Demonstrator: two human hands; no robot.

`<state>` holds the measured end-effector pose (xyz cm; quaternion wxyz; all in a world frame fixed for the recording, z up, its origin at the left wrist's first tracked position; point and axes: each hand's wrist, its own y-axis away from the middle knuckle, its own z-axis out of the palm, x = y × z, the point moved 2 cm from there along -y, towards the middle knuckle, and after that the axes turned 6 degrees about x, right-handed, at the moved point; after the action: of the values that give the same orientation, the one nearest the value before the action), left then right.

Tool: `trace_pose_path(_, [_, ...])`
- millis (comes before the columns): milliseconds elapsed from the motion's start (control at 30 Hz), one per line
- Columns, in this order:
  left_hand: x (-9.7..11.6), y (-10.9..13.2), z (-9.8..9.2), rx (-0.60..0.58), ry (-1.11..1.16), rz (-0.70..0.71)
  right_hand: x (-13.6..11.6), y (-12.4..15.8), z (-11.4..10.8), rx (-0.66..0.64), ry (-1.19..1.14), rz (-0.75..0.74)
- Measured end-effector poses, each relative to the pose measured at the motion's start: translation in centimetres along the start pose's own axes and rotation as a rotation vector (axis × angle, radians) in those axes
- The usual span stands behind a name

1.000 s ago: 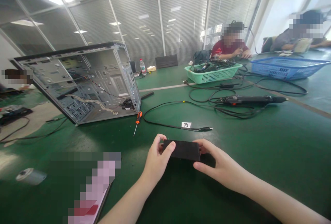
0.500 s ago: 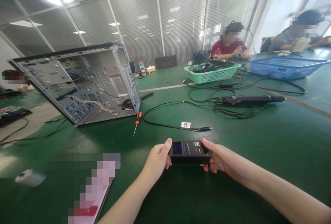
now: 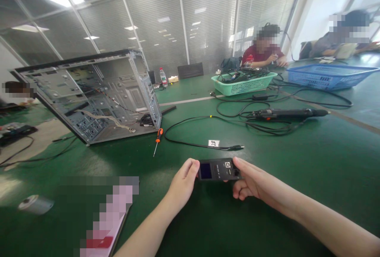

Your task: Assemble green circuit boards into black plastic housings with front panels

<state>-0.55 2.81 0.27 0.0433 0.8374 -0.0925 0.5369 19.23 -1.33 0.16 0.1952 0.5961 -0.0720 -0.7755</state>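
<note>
Both my hands hold a small black box-shaped device [image 3: 218,169] just above the green table, in the lower middle of the view. Its front face, with a small blue screen and ports, points up toward me. My left hand [image 3: 182,184] pinches its left end with thumb and fingers. My right hand [image 3: 252,182] grips its right end, fingers curled beneath it.
An open metal computer case [image 3: 95,95] lies tilted at the left, an orange-handled screwdriver [image 3: 157,140] beside it. Black cables and an electric screwdriver [image 3: 291,114] lie beyond the device. A green basket [image 3: 243,84] and blue basket [image 3: 326,77] stand farther back, where other people sit.
The device has been turned over: a second ago its plain dark side faced me, now the face with screen and ports shows. It also moved slightly away from me.
</note>
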Motion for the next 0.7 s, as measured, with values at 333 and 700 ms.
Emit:
trace_pose_path(333, [0.5,0.3,0.3,-0.109,0.123,0.015,-0.7,0.3,0.1,0.062,0.092,-0.151])
trace_pose_path(700, [1.0,0.8,0.4,0.026,-0.136,0.193,-0.6,-0.4,-1.2,0.149,0.574,-0.521])
